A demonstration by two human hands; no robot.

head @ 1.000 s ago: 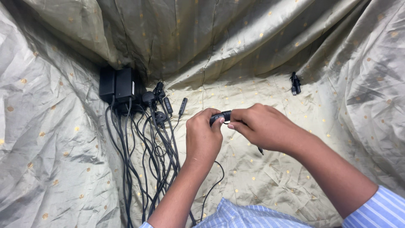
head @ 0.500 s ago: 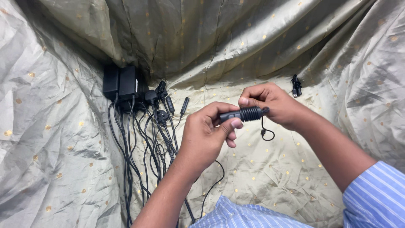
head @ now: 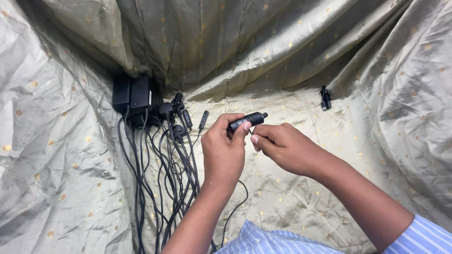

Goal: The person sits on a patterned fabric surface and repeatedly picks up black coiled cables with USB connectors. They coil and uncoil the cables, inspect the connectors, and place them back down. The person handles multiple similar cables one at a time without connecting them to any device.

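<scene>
Fingers of the left hand (head: pixel 225 153) are curled shut around the lower end of a small coiled black cable bundle (head: pixel 248 121), thumb pressed on its side, so that the wound part sticks up and to the right above the knuckles, over the middle of the gold-dotted cloth (head: pixel 301 197). Just below it, touching or nearly touching, the right hand (head: pixel 285 148) has its fingertips pinched together under the bundle, seemingly on a thin strand of the same cable, though the strand itself is too fine to make out there. As I judge it, the grip is the weak point: only one end of the coil is clamped, so a tug from the pinching hand could loosen the turns and let them spring apart. A thin lead trails down past the left wrist toward the striped shirt (head: pixel 263 242) and could snag there. Left of the forearm lies a tangle of black cords (head: pixel 160 178) running up to two power adapters (head: pixel 134 96); a dropped coil could get mixed in with them. Another tied bundle (head: pixel 324 98) lies well apart, upper right.
</scene>
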